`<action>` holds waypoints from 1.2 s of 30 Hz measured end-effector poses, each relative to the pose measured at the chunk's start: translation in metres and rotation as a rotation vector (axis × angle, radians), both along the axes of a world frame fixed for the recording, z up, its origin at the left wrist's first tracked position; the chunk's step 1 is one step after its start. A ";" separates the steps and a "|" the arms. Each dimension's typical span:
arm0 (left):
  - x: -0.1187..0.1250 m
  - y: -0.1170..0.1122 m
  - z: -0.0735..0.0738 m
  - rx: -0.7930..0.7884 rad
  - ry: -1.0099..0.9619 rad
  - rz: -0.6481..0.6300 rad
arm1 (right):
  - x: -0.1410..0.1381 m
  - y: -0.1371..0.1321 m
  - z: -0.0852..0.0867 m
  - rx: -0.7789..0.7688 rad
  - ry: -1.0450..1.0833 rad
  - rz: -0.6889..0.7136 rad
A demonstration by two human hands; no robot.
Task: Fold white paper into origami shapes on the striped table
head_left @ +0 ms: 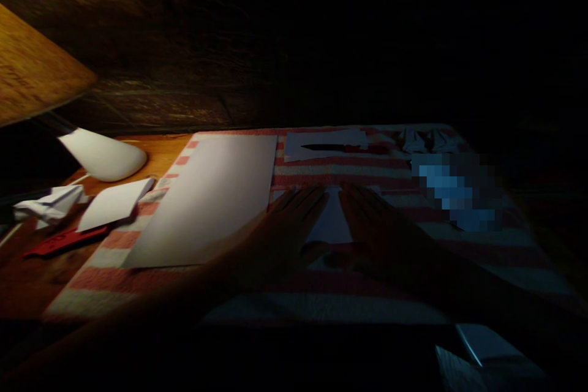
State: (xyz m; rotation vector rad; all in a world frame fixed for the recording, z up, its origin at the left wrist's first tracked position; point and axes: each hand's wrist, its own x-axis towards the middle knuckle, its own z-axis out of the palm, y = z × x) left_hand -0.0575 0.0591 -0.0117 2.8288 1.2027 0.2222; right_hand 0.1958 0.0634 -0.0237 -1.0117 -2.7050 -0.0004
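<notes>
A small sheet of white paper (331, 223) lies on the striped towel in the dim middle of the view. Flat on its left part rests my left hand (294, 220), fingers stretched out and pointing away from me. My right hand (370, 220) lies the same way on the right part, its fingers straight. Both thumbs reach toward each other near the paper's close edge. Shadow hides much of the hands and the paper's outline. To the left of my left hand is a large white sheet (220, 196), partly behind my forearm.
A knife (324, 147) lies on a paper piece (298, 139) at the back of the red-and-white towel (119, 257). Folded paper shapes (425, 141) sit back right, near a blurred bluish patch (450, 187). At left stand a lamp (105, 153), crumpled paper (50, 205) and a red-handled object (68, 242).
</notes>
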 end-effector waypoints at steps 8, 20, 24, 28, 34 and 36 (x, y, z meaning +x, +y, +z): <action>0.000 -0.001 0.005 -0.027 0.030 0.010 | 0.003 -0.004 0.005 0.017 -0.008 -0.050; 0.027 -0.008 0.005 -0.011 0.022 -0.001 | 0.008 -0.001 -0.007 0.045 -0.045 -0.012; 0.024 -0.007 0.003 -0.017 0.002 0.005 | 0.008 -0.001 -0.008 0.066 -0.064 -0.003; 0.017 -0.007 0.002 -0.044 -0.016 0.030 | 0.009 -0.001 -0.007 0.071 -0.044 0.007; 0.005 -0.012 0.005 -0.062 -0.016 0.094 | 0.008 -0.001 -0.006 0.031 -0.023 -0.026; 0.003 -0.013 0.005 -0.058 -0.021 0.098 | 0.008 -0.002 -0.004 0.024 -0.022 -0.026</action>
